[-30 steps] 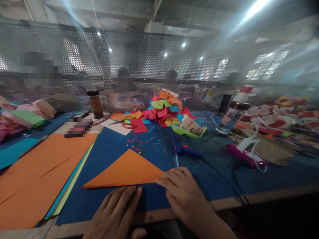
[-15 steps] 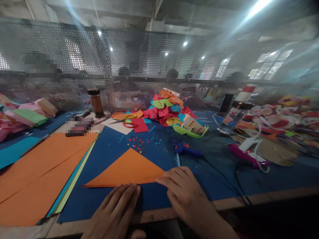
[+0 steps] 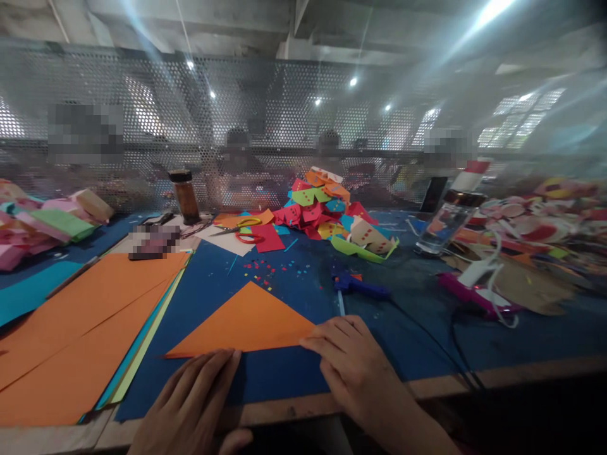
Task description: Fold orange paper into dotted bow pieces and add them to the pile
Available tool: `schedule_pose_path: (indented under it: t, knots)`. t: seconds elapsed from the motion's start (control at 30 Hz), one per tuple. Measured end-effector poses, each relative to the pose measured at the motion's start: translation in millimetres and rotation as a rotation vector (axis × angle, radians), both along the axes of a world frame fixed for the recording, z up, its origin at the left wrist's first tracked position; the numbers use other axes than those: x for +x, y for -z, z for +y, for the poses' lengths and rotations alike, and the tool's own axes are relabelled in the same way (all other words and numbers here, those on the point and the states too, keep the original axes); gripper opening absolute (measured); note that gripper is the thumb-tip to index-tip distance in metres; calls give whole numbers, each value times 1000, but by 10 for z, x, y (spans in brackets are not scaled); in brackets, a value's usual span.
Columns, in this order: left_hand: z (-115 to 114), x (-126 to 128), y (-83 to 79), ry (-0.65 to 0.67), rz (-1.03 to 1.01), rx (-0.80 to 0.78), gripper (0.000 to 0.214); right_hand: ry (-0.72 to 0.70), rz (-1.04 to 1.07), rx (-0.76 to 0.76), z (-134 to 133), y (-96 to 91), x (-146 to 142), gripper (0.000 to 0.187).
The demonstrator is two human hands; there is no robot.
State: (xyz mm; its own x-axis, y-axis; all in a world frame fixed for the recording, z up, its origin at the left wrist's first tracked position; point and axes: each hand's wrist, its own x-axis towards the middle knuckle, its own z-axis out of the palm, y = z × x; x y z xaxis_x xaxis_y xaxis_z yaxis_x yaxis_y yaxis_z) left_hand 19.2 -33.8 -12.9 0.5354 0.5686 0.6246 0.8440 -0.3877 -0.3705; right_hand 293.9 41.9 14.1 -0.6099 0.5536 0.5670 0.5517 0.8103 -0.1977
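Note:
A sheet of orange paper (image 3: 249, 319), folded into a triangle, lies on the blue tabletop with its peak pointing away from me and its folded edge towards me. My left hand (image 3: 192, 392) rests with fingers stretched out flat and close together, their tips on the near fold left of its middle. At the right corner my right hand (image 3: 353, 363) has its fingers curled and pressed together on the paper's tip. The part of the corner under those fingers is hidden.
Orange sheets (image 3: 90, 322) are stacked at left. Behind lie scissors (image 3: 244, 230), paper scraps and a pile of dotted paper pieces (image 3: 315, 208). A blue glue gun (image 3: 363, 285) with its cord, a glass bottle (image 3: 448, 221) and a magenta power strip (image 3: 467, 295) stand right.
My left hand has slid leftwards along the near fold of the orange paper. My right hand stays at the right corner.

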Motion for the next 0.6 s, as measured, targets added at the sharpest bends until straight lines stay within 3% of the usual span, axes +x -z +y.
schedule_pose_path:
  t: [0.3,0.6]
  knots:
    - [-108,-266,135,-70,25,-98,68,-4,17,12,11,15,-4,42]
    - [-175,-425,278,-114,-112,-105,71,5,36,42,17,20,-13,42]
